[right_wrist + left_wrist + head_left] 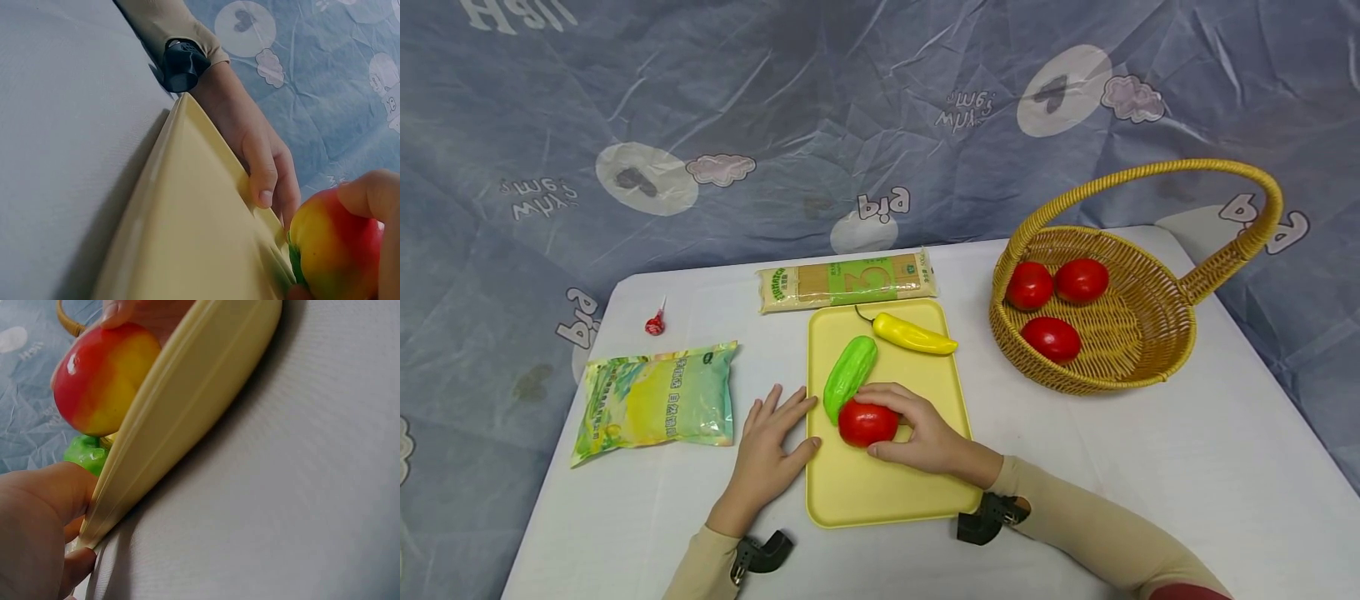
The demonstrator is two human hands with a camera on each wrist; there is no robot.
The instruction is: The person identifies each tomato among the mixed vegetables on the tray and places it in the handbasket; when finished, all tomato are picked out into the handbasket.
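Note:
A red-and-yellow, mango-like fruit [106, 378] is in my right hand [917, 429], thumb on one side and fingers over the other. From above only its red side shows, over the middle of a yellow tray [887, 500]. Beside it on the tray lies a bright green, bumpy, cucumber-like vegetable [850, 371]. A yellow chili pepper [913, 335] lies across the tray's upper right, its tip past the rim. My left hand [771, 450] is spread at the tray's left edge, fingertips and thumb at the rim; the left wrist view shows its thumb [75, 487] beside that rim.
A wicker basket [1157, 350] with a tall handle stands at the right, holding three red fruits [1051, 340]. Behind the tray lies a noodle packet [850, 282]. Left are a green-yellow bag [658, 398] and a red lollipop [656, 323]. Patterned cloth [850, 125] hangs behind the table.

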